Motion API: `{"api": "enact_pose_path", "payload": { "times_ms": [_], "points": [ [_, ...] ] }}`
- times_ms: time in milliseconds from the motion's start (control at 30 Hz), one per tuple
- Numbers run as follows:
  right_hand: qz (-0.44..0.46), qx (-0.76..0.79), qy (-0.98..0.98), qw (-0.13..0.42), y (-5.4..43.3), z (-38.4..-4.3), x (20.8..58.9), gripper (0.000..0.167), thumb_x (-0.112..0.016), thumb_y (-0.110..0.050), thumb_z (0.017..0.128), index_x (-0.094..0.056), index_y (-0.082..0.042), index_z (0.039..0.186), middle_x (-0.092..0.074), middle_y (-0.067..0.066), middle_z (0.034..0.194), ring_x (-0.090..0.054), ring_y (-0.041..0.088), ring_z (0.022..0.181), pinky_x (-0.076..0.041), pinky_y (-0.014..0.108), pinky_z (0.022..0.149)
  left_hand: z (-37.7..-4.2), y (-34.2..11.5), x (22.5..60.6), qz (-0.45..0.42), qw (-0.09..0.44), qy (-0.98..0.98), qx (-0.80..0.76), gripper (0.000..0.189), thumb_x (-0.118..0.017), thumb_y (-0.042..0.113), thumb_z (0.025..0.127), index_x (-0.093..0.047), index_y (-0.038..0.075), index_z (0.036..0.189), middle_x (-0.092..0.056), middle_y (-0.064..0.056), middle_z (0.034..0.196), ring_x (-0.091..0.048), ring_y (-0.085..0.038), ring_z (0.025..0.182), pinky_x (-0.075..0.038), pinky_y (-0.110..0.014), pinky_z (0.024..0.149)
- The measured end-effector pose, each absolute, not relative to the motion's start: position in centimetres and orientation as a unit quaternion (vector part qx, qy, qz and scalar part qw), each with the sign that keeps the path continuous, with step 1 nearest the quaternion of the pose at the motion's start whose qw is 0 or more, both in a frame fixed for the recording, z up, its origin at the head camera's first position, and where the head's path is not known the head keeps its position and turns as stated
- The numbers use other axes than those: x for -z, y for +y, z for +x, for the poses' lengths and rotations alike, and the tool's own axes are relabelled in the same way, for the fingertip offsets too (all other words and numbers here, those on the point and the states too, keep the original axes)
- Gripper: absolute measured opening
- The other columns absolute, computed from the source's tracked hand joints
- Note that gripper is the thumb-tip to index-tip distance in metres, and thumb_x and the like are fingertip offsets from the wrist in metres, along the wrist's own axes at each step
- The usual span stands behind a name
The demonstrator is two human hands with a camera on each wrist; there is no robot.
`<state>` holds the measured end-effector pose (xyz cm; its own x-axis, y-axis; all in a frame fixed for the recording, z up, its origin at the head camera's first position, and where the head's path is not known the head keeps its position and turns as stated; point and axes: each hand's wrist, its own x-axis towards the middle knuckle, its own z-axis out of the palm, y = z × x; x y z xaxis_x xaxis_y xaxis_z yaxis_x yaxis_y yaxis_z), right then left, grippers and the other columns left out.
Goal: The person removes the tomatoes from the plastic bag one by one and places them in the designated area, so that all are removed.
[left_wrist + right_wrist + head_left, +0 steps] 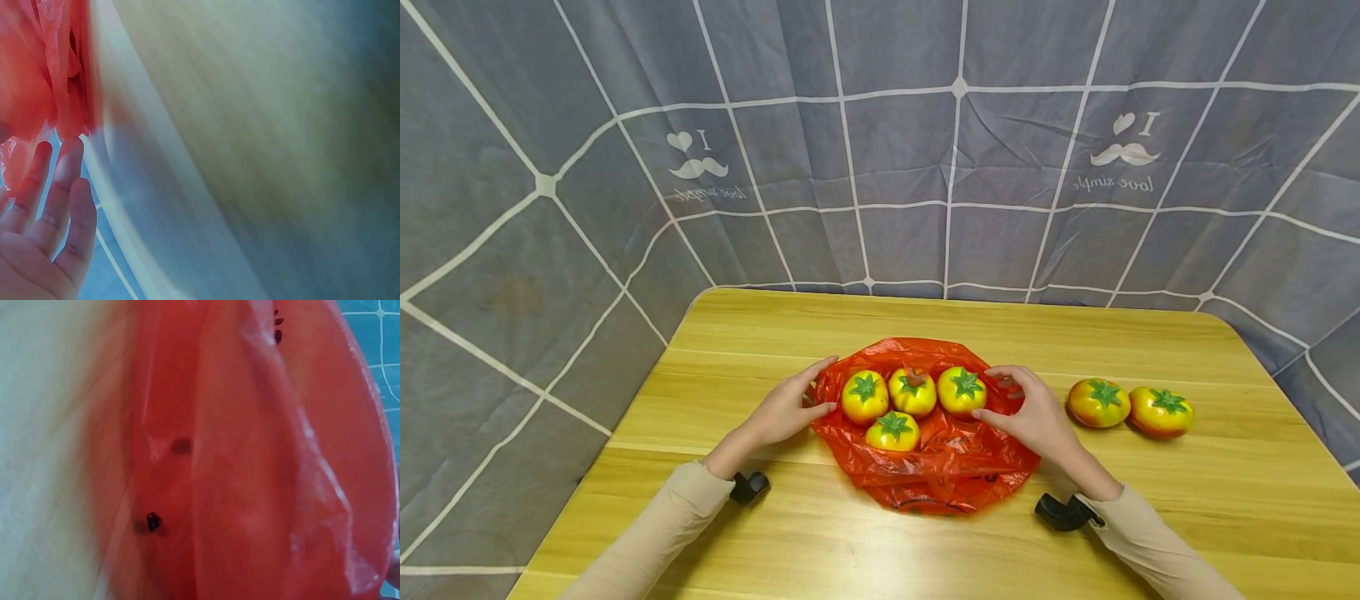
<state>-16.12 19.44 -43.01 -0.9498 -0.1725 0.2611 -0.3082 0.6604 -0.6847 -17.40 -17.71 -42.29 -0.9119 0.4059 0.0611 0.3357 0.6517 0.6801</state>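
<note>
A red plastic bag [951, 475] lies spread on the table with its mouth facing up. Several yellow tomatoes [892, 432] with green star-shaped tops sit in it. At the bag's left rim is my left hand [782, 410], thumb and fingers spread apart. The left wrist view shows that hand's fingers [61, 178] nearly straight beside the red plastic. My right hand [1036, 417] is at the bag's right side, fingers bent over the rim, its thumb by the rightmost tomato [962, 392] in the bag. In the right wrist view the bag [237, 456] hides most of that hand.
Two more yellow-and-red tomatoes, a left one [1098, 403] and a right one [1161, 412], lie together on the wooden table [760, 325], right of my right hand. A grey curtain [910, 167] with white lines hangs behind the table's far edge.
</note>
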Motion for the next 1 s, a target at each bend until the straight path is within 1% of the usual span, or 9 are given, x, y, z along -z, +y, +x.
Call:
{"api": "enact_pose_path", "payload": {
  "times_ms": [167,400,600,867,1000],
  "points": [
    [0.132,-0.385,-0.910,0.081,19.24,-16.36,43.10,0.057,-0.086,-0.029,0.070,-0.062,-0.009,0.117,-0.064,0.010,0.115,-0.061,0.026,0.098,-0.051,0.043,0.084,-17.43,-17.71,42.26,0.202,0.051,0.907,-0.366,0.068,-0.067,0.019,0.090,-0.034,0.011,0.149,-0.060,-0.015,0.126,-0.062,-0.015,0.088,-0.053,-0.033,0.079],
    [0.127,-0.389,-0.910,0.065,19.07,-16.68,43.26,0.058,-0.086,-0.029,0.070,-0.061,-0.009,0.118,-0.064,0.010,0.114,-0.063,0.026,0.094,-0.053,0.042,0.081,-17.55,-17.65,42.26,0.203,0.052,0.908,-0.362,0.068,-0.067,0.019,0.090,-0.034,0.012,0.149,-0.059,-0.015,0.129,-0.062,-0.015,0.087,-0.052,-0.032,0.079],
    [0.129,-0.384,-0.912,0.063,18.94,-16.92,43.40,0.059,-0.086,-0.030,0.069,-0.062,-0.008,0.118,-0.065,0.011,0.112,-0.062,0.026,0.094,-0.052,0.041,0.081,-17.60,-17.69,42.35,0.204,0.050,0.909,-0.359,0.068,-0.067,0.019,0.090,-0.034,0.012,0.149,-0.060,-0.015,0.127,-0.062,-0.014,0.086,-0.052,-0.032,0.079],
    [0.124,-0.375,-0.917,0.058,18.84,-17.12,43.76,0.060,-0.086,-0.033,0.069,-0.062,-0.008,0.118,-0.065,0.011,0.108,-0.062,0.025,0.094,-0.052,0.040,0.080,-17.63,-17.65,42.41,0.206,0.054,0.908,-0.362,0.068,-0.067,0.019,0.090,-0.033,0.010,0.149,-0.058,-0.016,0.131,-0.061,-0.014,0.086,-0.053,-0.033,0.079],
    [0.124,-0.371,-0.918,0.061,18.79,-17.14,43.86,0.061,-0.086,-0.035,0.068,-0.062,-0.008,0.118,-0.065,0.011,0.105,-0.062,0.026,0.093,-0.052,0.041,0.079,-17.67,-17.64,42.46,0.205,0.055,0.907,-0.364,0.068,-0.067,0.019,0.090,-0.033,0.011,0.149,-0.057,-0.015,0.132,-0.062,-0.014,0.087,-0.053,-0.034,0.080]
  ]
}}
